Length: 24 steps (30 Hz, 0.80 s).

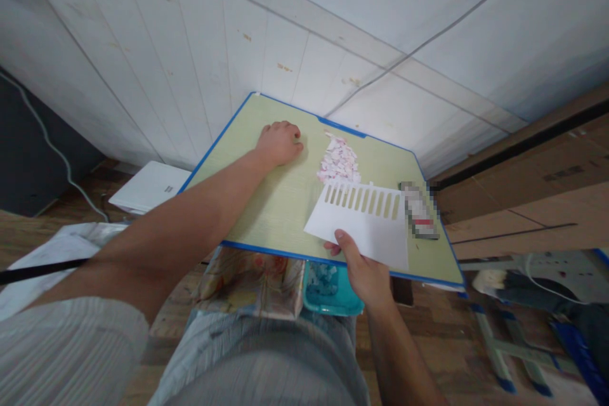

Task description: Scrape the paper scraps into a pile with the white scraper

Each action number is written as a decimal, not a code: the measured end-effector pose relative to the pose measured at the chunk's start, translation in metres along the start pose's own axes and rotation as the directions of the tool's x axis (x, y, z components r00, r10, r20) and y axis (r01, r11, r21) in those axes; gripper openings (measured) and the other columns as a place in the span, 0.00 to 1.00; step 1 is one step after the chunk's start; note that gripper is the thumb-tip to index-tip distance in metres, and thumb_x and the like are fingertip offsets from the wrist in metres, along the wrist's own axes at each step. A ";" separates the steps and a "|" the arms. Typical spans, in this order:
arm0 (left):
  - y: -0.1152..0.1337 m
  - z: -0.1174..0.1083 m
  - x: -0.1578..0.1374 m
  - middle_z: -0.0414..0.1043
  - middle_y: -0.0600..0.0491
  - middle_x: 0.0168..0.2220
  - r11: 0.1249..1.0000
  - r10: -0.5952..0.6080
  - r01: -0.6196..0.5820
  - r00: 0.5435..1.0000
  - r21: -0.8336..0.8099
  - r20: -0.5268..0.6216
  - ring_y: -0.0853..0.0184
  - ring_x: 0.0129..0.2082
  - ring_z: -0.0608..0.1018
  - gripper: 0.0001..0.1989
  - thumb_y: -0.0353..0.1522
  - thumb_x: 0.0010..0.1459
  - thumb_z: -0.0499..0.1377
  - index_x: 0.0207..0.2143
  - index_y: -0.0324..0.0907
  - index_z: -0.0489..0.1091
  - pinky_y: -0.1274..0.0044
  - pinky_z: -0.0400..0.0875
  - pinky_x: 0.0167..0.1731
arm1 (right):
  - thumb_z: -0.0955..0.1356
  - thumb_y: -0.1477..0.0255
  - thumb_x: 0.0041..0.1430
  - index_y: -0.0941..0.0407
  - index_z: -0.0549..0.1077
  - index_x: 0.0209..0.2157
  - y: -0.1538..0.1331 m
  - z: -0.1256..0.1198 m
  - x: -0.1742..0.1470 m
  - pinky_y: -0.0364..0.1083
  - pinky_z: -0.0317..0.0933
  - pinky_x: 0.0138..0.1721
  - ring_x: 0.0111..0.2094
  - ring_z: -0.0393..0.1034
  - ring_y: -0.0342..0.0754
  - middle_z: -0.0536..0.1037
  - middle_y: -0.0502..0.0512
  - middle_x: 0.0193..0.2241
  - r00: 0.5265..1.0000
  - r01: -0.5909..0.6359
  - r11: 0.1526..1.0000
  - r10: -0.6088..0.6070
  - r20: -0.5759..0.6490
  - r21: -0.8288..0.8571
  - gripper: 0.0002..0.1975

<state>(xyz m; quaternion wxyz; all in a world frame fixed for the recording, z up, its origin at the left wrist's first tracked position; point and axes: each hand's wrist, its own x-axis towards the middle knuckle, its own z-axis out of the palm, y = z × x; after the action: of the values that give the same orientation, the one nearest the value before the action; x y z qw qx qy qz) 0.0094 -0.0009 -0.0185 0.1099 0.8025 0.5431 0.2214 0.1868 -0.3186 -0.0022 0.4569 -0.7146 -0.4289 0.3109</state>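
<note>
My right hand (364, 269) pinches the near edge of a white slotted sheet (366, 231), thumb on top and fingers beneath. A row of narrow slots runs along the sheet's far side, and the table shows through them. Just beyond that edge lies a heap of small whitish-pink paper pieces (339, 160) on the yellow-green table (266, 209). To the left of the heap, apart from it, my left hand (280, 143) is at the tabletop with its fingers curled in. Whatever those fingers hold, if anything, is hidden.
A blurred-out item (419, 210) lies on the table's right side. Below the near edge sits a turquoise tub (333, 304) beside a patterned cloth (257, 279). A white box (150, 187) stands at left. The wall (266, 32) borders the table's far side, with a cable (438, 32).
</note>
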 end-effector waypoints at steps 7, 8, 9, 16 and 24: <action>0.000 -0.002 0.000 0.84 0.37 0.74 1.000 0.008 -0.008 1.000 -0.008 0.019 0.39 0.76 0.80 0.25 0.38 0.74 0.62 0.66 0.44 0.89 0.48 0.70 0.80 | 0.77 0.45 0.74 0.45 0.86 0.28 0.001 -0.001 -0.009 0.60 0.74 0.74 0.42 0.91 0.64 0.94 0.56 0.33 0.999 -0.026 1.000 0.027 0.044 -0.017 0.24; 0.000 -0.002 -0.001 0.84 0.37 0.75 1.000 0.008 -0.008 1.000 -0.007 0.020 0.39 0.76 0.80 0.25 0.38 0.74 0.62 0.66 0.45 0.89 0.48 0.70 0.80 | 0.77 0.46 0.74 0.45 0.86 0.28 0.001 -0.001 -0.009 0.60 0.73 0.75 0.42 0.91 0.63 0.94 0.55 0.33 0.998 -0.019 1.000 0.020 0.052 -0.019 0.24; 0.000 -0.002 -0.001 0.84 0.37 0.75 1.000 0.007 -0.007 1.000 -0.006 0.020 0.39 0.76 0.80 0.25 0.38 0.74 0.62 0.66 0.44 0.88 0.48 0.70 0.80 | 0.77 0.46 0.74 0.45 0.86 0.28 0.002 -0.001 -0.008 0.59 0.74 0.74 0.42 0.91 0.63 0.94 0.55 0.33 0.998 -0.012 1.000 0.013 0.058 -0.019 0.24; -0.001 -0.002 -0.001 0.85 0.38 0.74 1.000 0.003 -0.003 1.000 0.001 0.010 0.41 0.76 0.81 0.23 0.38 0.75 0.63 0.65 0.47 0.89 0.50 0.72 0.79 | 0.76 0.38 0.72 0.46 0.84 0.26 0.012 0.008 0.002 0.57 0.83 0.58 0.38 0.91 0.62 0.94 0.58 0.33 0.998 -0.002 1.000 0.003 0.070 -0.005 0.30; 0.000 -0.002 -0.002 0.85 0.37 0.73 1.000 0.010 -0.010 1.000 -0.005 0.004 0.40 0.76 0.81 0.24 0.37 0.74 0.63 0.66 0.46 0.89 0.49 0.72 0.79 | 0.79 0.42 0.72 0.45 0.87 0.30 0.011 0.003 -0.007 0.58 0.81 0.68 0.42 0.93 0.65 0.95 0.56 0.33 0.993 -0.025 1.000 0.024 0.119 0.011 0.25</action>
<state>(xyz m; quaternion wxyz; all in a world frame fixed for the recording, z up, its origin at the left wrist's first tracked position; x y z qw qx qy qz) 0.0077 -0.0024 -0.0171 0.1119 0.8053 0.5383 0.2218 0.1844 -0.3259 -0.0129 0.4313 -0.6971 -0.4446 0.3612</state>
